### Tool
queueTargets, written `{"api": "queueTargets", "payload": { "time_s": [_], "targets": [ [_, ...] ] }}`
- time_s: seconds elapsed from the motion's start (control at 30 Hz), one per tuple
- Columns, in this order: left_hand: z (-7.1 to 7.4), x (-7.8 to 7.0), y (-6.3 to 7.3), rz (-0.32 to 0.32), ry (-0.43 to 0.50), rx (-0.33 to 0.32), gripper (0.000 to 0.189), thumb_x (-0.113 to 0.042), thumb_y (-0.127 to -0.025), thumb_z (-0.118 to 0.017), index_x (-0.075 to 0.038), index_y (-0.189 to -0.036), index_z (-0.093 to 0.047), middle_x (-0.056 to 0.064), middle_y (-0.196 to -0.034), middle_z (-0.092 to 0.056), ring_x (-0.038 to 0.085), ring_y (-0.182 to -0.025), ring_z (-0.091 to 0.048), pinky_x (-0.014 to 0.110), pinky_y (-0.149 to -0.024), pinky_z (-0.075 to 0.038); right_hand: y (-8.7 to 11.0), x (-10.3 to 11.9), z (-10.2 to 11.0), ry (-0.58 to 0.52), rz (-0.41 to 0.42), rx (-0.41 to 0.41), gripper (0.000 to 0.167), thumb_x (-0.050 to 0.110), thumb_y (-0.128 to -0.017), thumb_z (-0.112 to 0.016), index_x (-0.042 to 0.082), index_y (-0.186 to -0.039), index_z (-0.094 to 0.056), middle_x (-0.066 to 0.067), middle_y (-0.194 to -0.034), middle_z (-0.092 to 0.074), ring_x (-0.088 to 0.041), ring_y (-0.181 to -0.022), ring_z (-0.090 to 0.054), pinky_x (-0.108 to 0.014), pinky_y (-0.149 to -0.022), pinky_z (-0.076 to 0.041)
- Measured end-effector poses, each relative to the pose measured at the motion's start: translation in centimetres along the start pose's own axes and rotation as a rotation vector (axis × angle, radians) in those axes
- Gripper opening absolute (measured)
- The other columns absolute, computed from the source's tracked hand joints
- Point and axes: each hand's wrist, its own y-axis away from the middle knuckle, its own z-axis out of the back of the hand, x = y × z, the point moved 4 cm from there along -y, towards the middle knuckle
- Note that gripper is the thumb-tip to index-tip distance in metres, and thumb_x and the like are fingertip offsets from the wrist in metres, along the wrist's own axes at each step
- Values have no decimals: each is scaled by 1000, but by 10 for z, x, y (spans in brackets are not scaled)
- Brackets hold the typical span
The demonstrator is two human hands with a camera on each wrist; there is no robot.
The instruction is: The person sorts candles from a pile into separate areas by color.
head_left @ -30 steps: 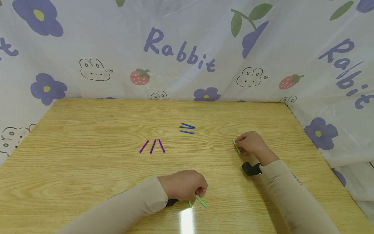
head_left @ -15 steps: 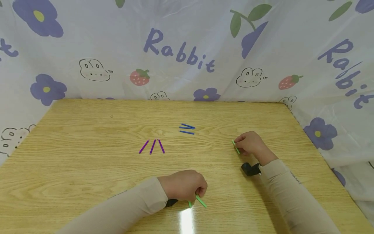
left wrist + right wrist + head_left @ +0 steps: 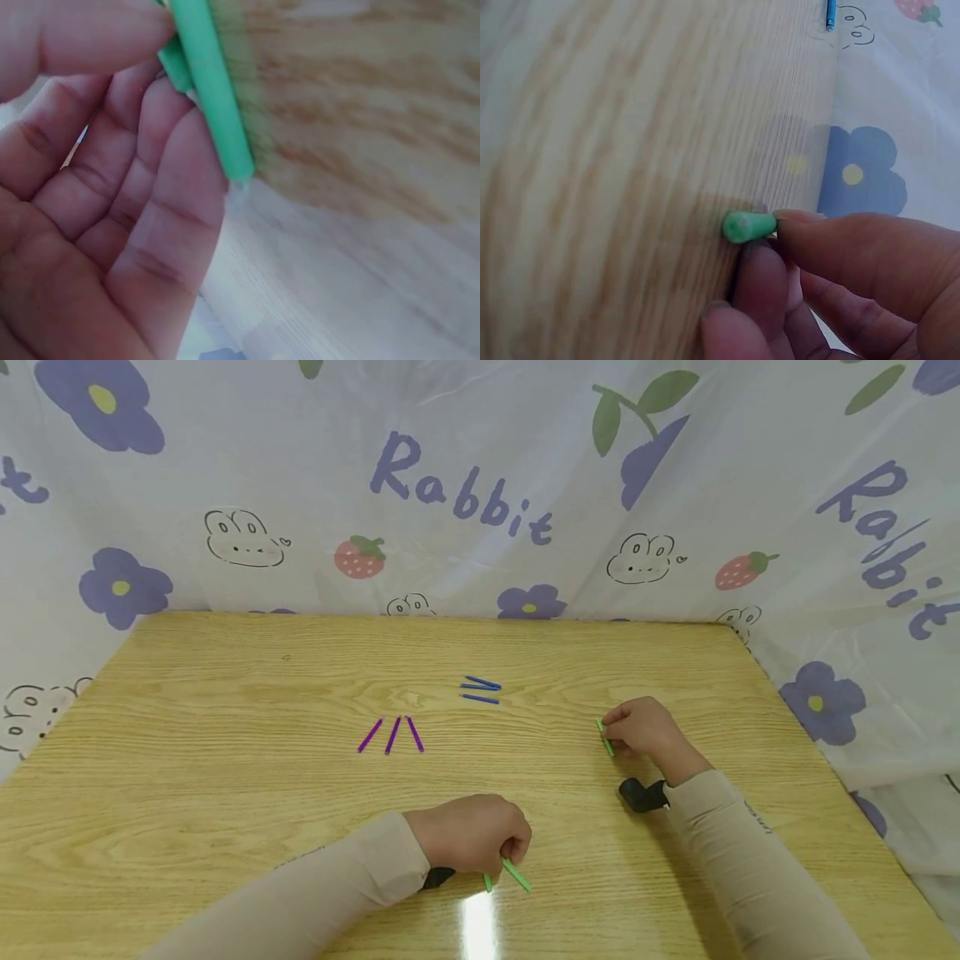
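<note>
My left hand [image 3: 474, 835], low in the middle of the head view, pinches two thin green candles [image 3: 517, 875]. In the left wrist view one green candle [image 3: 214, 90] shows a short white wick at its end, and the second lies partly hidden behind it by the fingers. Farther right, my right hand [image 3: 643, 733] pinches another green candle [image 3: 607, 742] between thumb and fingertips, close over the table. The right wrist view shows the blunt end of that candle [image 3: 744, 226] pointing at the camera.
Three purple candles [image 3: 392, 736] lie fanned out left of centre on the wooden table [image 3: 225, 693]. Behind them are three blue candles [image 3: 480, 698], two of them meeting at one end. A printed curtain [image 3: 300, 485] hangs along the back and sides.
The candle in my right hand has tilted slightly, its near end shifting a little left. My left hand and the other candles stay in nearly the same place.
</note>
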Motion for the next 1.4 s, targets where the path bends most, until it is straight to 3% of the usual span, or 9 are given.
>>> {"api": "queueTargets", "payload": {
  "time_s": [0.57, 1.07, 1.4],
  "targets": [
    [6, 4, -5, 8, 101, -23, 28, 17, -72, -65, -11, -75, -64, -10, -68, -53, 2, -62, -43, 16, -56, -41, 1, 3, 0, 19, 4, -2, 27, 8, -90, -62, -6, -112, -65, -10, -88, -66, -15, -76, -61, -28, -62, -53],
    [12, 12, -11, -65, 181, -134, 25, 16, -74, -61, -7, -81, -66, -5, -78, -59, 1, -70, -48, 16, -66, -45, 1, 3, 0, 13, 9, -5, 27, 8, -90, -63, -6, -112, -65, -9, -86, -67, -13, -72, -60, -27, -60, -53],
    [18, 18, -14, -42, 283, -210, 23, 16, -77, -59, -3, -87, -67, 0, -83, -63, 6, -76, -54, 19, -71, -47, 1, 1, -1, -1, 7, -13, 28, 8, -90, -62, -6, -114, -65, -8, -83, -66, -13, -70, -59, -27, -60, -52]
  ]
}}
